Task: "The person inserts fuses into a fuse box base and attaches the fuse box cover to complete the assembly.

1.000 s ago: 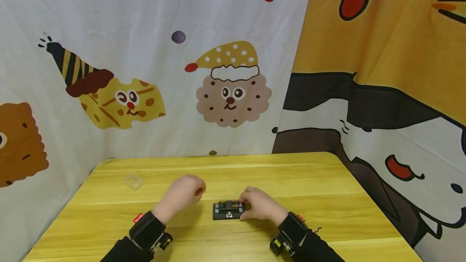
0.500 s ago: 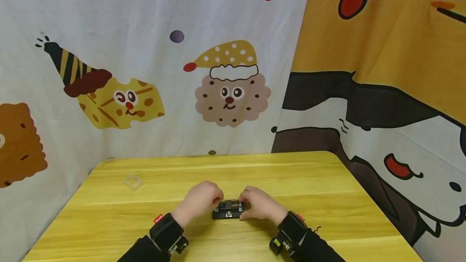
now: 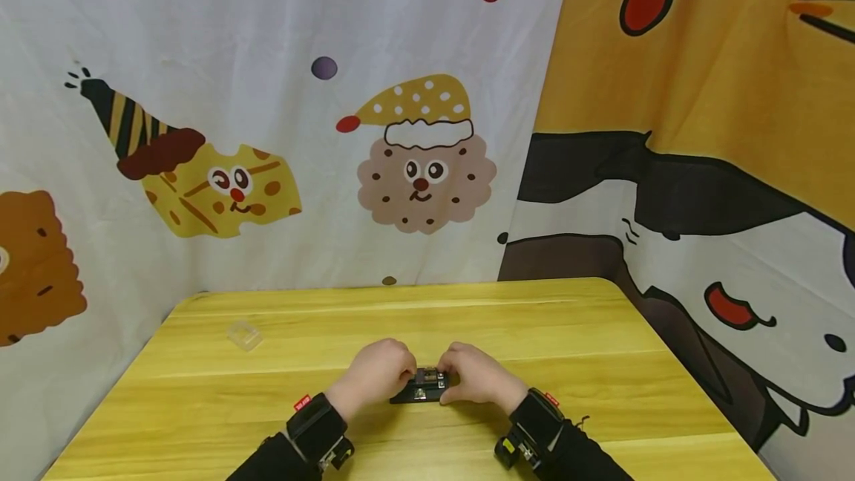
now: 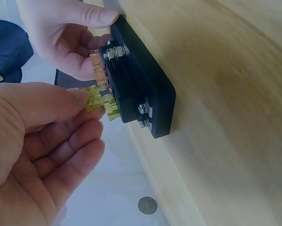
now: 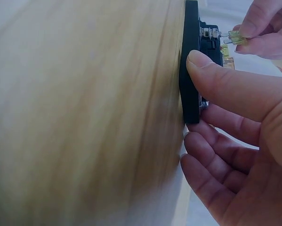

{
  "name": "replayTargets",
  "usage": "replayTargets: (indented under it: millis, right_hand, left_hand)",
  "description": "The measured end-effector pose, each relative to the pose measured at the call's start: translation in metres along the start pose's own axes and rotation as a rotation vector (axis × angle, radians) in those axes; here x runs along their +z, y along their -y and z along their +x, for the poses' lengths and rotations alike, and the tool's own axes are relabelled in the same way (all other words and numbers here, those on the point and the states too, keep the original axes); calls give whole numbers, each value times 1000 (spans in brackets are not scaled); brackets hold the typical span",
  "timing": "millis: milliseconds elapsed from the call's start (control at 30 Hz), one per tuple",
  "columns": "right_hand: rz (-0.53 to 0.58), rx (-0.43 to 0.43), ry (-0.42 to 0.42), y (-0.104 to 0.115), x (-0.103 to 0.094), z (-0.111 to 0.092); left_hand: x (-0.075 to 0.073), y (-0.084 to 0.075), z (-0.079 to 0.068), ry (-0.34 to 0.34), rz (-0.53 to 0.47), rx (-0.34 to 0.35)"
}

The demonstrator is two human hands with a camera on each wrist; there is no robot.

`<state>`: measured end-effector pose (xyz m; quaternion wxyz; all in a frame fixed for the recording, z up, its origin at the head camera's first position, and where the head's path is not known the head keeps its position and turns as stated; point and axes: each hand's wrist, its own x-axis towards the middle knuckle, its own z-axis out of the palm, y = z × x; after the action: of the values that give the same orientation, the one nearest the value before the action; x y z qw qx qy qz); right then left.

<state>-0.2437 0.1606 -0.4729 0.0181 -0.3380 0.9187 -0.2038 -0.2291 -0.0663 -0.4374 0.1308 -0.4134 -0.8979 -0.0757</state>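
A black fuse block (image 3: pixel 427 396) with metal terminal screws lies on the table in front of me. My right hand (image 3: pixel 482 377) grips its right end, the thumb (image 5: pixel 202 61) laid along the base. Between the thumb and forefinger of my left hand (image 3: pixel 377 373) is a yellow blade fuse (image 4: pixel 92 98). In the right wrist view its prongs point at the block, close to a terminal screw. Another yellow fuse (image 4: pixel 112 109) sits in the block beside orange-brown fuses (image 4: pixel 97 61). From the head, my left fingers hide the block's left end.
A small clear plastic cover (image 3: pixel 245 335) lies at the table's back left. The wood-grain table (image 3: pixel 534 332) ends at a cartoon-printed curtain (image 3: pixel 427 258) behind it, which also runs along the right side.
My left hand has moved right and slightly down, bringing the yellow fuse from beside the block to over its left end. My right hand has kept its grip and stayed in place.
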Motion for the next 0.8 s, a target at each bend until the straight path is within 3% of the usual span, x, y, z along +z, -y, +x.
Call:
replayTargets:
  millis: [800]
  right_hand:
    - [13, 3, 11, -1, -1, 0]
  left_hand:
    - [6, -3, 2, -7, 51, 2]
